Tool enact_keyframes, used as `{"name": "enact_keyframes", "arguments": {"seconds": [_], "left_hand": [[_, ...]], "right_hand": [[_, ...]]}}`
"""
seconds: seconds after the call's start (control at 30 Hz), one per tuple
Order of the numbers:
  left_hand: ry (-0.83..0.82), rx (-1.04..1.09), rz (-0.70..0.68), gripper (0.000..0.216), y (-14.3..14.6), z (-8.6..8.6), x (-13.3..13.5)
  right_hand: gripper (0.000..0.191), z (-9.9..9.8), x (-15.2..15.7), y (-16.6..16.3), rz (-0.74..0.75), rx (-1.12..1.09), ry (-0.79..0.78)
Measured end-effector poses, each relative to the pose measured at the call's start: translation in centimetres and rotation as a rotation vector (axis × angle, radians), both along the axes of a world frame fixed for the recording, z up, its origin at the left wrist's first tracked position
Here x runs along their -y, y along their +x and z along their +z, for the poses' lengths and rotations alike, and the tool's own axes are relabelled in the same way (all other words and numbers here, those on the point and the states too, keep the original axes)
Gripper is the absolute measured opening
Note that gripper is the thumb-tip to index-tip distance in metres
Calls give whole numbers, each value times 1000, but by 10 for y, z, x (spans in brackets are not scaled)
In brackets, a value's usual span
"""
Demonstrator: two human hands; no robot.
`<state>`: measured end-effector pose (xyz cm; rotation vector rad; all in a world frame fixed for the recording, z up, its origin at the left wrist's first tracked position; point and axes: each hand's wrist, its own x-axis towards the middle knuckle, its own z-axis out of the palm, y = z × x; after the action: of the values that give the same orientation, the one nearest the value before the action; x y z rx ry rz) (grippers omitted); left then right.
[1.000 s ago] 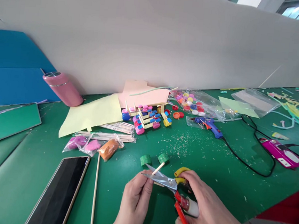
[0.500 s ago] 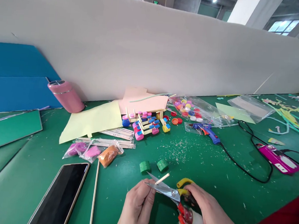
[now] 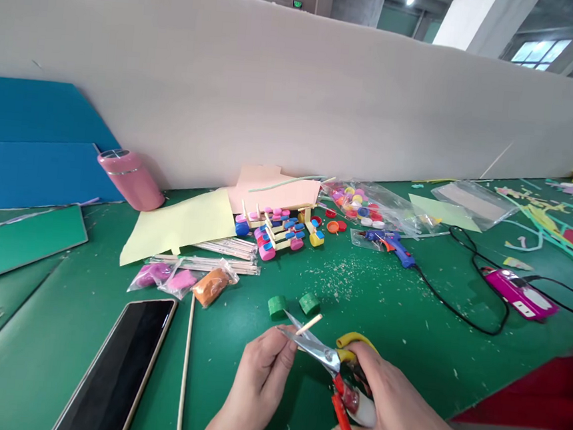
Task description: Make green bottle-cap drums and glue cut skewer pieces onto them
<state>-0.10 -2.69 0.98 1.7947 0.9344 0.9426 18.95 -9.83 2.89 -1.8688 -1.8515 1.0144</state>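
My left hand [image 3: 262, 380] pinches a short pale wooden stick [image 3: 310, 324] between thumb and fingers, its free end pointing up to the right. Around that stick lie the blades of a pair of scissors [image 3: 322, 353], partly apart. My right hand [image 3: 391, 398] grips the scissors by their yellow and red handles; one finger on it has a white wrapping. Just beyond the blade tips, two green bottle caps [image 3: 277, 306] sit on the green table [image 3: 236, 334].
A phone [image 3: 117, 367] and a long wooden stick [image 3: 185, 367] lie left of my hands. Bagged clay [image 3: 211, 286] and small stick-and-cap models [image 3: 280, 231] are farther back. At right are a blue glue gun [image 3: 389, 244], its black cord and a magenta power strip [image 3: 520, 294].
The view has shifted slightly. Both hands keep their holds, and the scissors stay around the short stick with little visible change.
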Motion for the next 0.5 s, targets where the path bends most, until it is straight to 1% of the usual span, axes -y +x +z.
{"name": "enact_keyframes", "arguments": {"seconds": [0.07,0.1,0.23,0.37,0.5], "left_hand": [[15,-9,-15,22,-1,1,0],[26,-13,-25,22,-1,1,0],[67,-31,-62,22,-2,3,0],[78,-48,-66,24,-1,3,0],[72,-46,-43,23,2,0,2]], "right_hand": [[51,-2,2,0,-8,41,-31],[50,-2,3,0,-4,71,-35],[36,0,5,-1,33,150,1],[30,5,6,-4,45,107,-9],[30,3,6,-6,0,69,-9]]}}
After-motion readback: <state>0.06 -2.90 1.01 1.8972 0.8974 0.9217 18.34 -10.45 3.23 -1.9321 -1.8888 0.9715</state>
